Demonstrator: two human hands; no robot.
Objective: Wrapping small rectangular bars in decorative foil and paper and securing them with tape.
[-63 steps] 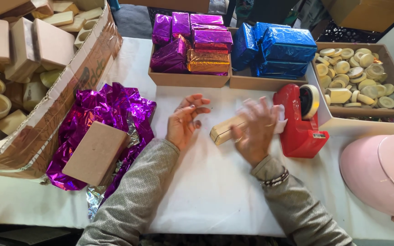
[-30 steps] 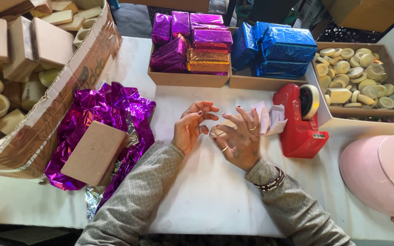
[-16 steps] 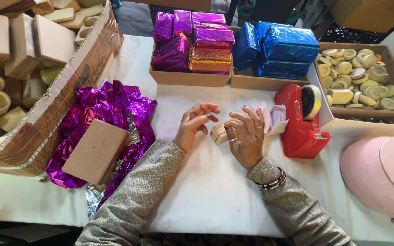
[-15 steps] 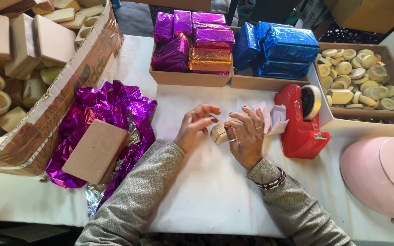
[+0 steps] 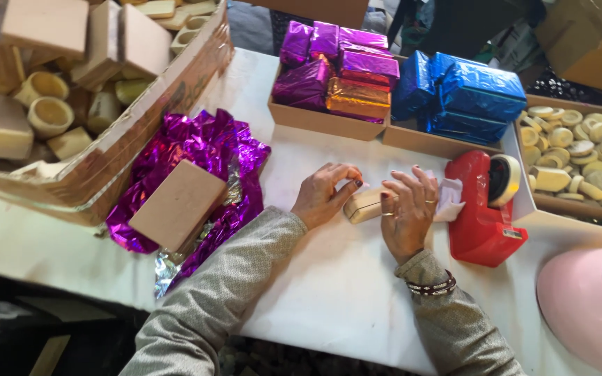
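**Inspector:** Where the head view looks down on the work, what is the item in hand?

**Assistant:** A small pale tan bar, rectangular with rounded edges, unwrapped. It lies on the white table near the middle, between the 2 hands and just left of the red tape dispenser. Part of it is hidden under the right hand.

**Inspector:** Surface and surroundings?

**Assistant:** The table is covered in white. To the left lies a crumpled purple foil sheet with a flat brown cardboard piece on it. At far left a large cardboard box holds tan blocks and round cups. Behind the hands, 1 shallow tray holds purple and gold wrapped packets; beside it are blue wrapped packets. At right a tray holds round pale pieces. A pink rounded object sits at the lower right corner.

**Inspector:** The fingers?

**Assistant:** The left hand is curled, fingertips pinched narrowly at the bar's left end, touching it. The right hand rests over the bar's right end, fingers spread and bent down onto it, a ring visible. A bit of white paper shows just past that hand. Both grey sleeves reach in from below.
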